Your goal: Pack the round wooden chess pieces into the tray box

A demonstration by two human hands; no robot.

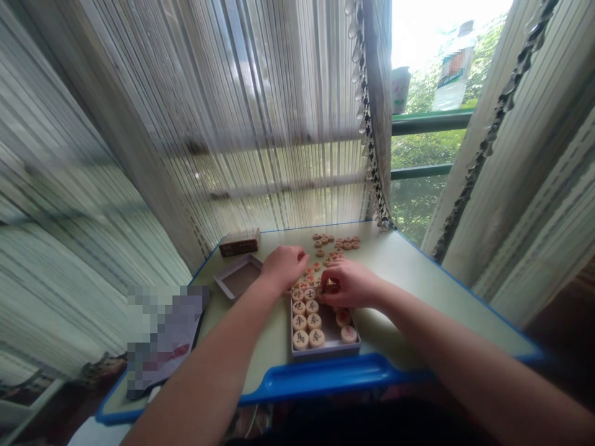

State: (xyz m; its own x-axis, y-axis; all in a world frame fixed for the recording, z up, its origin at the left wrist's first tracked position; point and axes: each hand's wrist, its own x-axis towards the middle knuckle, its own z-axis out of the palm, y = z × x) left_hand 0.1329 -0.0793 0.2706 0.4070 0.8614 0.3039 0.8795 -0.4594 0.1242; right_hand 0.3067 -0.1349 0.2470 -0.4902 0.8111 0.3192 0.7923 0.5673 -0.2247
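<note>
Along the near edge of the worktop (395, 272), a shallow grey tray (325, 352) sits just behind the blue edging strip (325, 375). Round wooden xiangqi pieces (307, 322) stand in rows across the tray's left side, with two more at its right side and bare tray floor showing between them. A loose group of xiangqi pieces (335, 243) spreads from near the far edge of the worktop down to the tray's far end.

The right hand (348, 284) is over that far end, its fingers (329, 286) drawn narrow among the pieces. Whether they grip a piece cannot be determined, as the hand hides the contact. The left hand (284, 267) rests just beyond the tray's far left corner, its fingers (300, 255) curled down beside the loose pieces; their hold, if any, also cannot be determined.

Handling appears to be concentrated where the loose group meets the tray. Further access to the tray's open floor calls for the right hand to clear the pieces around it.

An empty grey box lid (238, 277) lies near the left edge, with a small brown box (239, 242) at the far edge. A pixelated flat object (162, 337) is at the near left corner.
</note>
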